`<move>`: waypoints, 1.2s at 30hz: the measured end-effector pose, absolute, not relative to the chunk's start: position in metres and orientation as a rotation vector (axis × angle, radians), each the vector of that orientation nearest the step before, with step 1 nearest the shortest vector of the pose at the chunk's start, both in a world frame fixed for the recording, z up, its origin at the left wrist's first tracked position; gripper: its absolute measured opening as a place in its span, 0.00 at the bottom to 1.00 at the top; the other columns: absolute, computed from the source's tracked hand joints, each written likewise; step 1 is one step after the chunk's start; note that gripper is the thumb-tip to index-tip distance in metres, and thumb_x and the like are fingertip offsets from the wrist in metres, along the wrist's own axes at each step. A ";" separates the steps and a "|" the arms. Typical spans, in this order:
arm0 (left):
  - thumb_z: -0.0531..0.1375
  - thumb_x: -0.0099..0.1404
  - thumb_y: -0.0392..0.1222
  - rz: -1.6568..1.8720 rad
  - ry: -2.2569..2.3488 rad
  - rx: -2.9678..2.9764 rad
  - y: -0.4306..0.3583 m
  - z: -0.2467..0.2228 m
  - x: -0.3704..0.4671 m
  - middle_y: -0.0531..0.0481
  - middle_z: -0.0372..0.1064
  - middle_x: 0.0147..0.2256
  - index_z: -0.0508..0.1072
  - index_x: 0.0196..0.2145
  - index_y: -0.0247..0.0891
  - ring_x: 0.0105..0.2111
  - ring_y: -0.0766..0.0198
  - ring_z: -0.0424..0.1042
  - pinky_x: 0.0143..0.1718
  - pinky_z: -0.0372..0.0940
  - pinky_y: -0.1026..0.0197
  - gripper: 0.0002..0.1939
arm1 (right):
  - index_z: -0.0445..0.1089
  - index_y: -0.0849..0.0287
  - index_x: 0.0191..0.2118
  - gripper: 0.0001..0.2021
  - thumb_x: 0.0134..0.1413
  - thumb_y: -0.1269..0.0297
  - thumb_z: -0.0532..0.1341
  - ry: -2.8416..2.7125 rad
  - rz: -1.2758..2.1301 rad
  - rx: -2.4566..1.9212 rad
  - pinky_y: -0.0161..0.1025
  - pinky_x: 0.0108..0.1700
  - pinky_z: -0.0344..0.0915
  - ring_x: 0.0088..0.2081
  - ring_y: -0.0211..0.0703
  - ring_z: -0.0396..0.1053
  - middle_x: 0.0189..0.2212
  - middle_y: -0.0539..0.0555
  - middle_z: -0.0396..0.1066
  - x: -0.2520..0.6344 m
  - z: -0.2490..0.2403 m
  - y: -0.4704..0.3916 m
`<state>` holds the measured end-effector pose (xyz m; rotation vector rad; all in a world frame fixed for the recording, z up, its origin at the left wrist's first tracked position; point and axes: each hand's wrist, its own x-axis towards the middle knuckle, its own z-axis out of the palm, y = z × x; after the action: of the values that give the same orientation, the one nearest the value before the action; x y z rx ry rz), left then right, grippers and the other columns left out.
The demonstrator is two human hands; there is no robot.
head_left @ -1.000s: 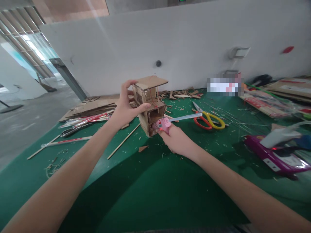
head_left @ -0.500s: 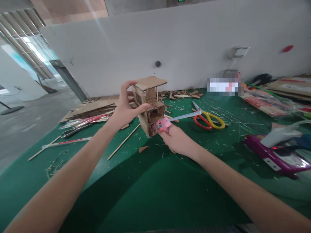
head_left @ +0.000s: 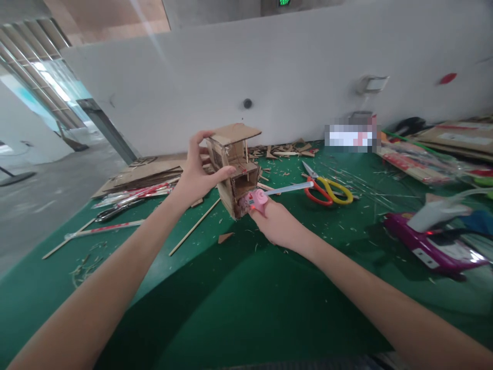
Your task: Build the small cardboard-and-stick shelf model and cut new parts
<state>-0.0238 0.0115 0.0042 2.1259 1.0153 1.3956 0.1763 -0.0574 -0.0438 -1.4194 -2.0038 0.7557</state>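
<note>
A small two-level cardboard house (head_left: 234,134) is gripped by my left hand (head_left: 198,167), with the thumb on the front and the fingers behind its left side. The house is tilted above the table, its open front facing right. My right hand (head_left: 274,222) is closed around a pink hot glue gun (head_left: 260,199), and a clear glue stick (head_left: 290,189) sticks out of its back end toward the right. The gun's front end lies at the lower opening of the house; the nozzle tip is hidden.
Scissors (head_left: 334,191) with red and yellow handles lie on the green table (head_left: 239,303). A purple power strip (head_left: 427,241) with plugs sits at right. Cardboard sheets (head_left: 154,173), wrapped sticks (head_left: 103,227) and a thin wooden stick (head_left: 194,227) lie at left. Cardboard scraps (head_left: 285,150) are scattered near the wall.
The camera view has shifted slightly. The glue stick's rear end sits a little lower, so the glue gun seems slightly turned. Both hands keep their holds.
</note>
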 end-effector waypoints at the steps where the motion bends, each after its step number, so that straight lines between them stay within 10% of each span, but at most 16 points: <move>1: 0.68 0.53 0.45 1.397 1.009 2.129 0.011 0.004 -0.024 0.47 0.62 0.46 0.50 0.58 0.52 0.40 0.60 0.73 0.37 0.69 0.59 0.41 | 0.60 0.57 0.39 0.07 0.61 0.61 0.49 -2.005 0.727 -1.419 0.36 0.28 0.59 0.27 0.41 0.65 0.29 0.54 0.69 0.176 -0.044 -0.057; 36: 0.69 0.53 0.46 1.387 1.013 2.124 0.009 0.006 -0.022 0.47 0.62 0.46 0.51 0.58 0.51 0.41 0.59 0.73 0.38 0.70 0.58 0.41 | 0.60 0.57 0.41 0.09 0.61 0.58 0.49 -1.956 0.815 -1.424 0.36 0.28 0.60 0.24 0.41 0.65 0.26 0.53 0.68 0.175 -0.052 -0.054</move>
<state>-0.0222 0.0092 0.0059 2.1243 1.0129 1.3872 0.1751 -0.0543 -0.0519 -1.4237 -1.9561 0.8149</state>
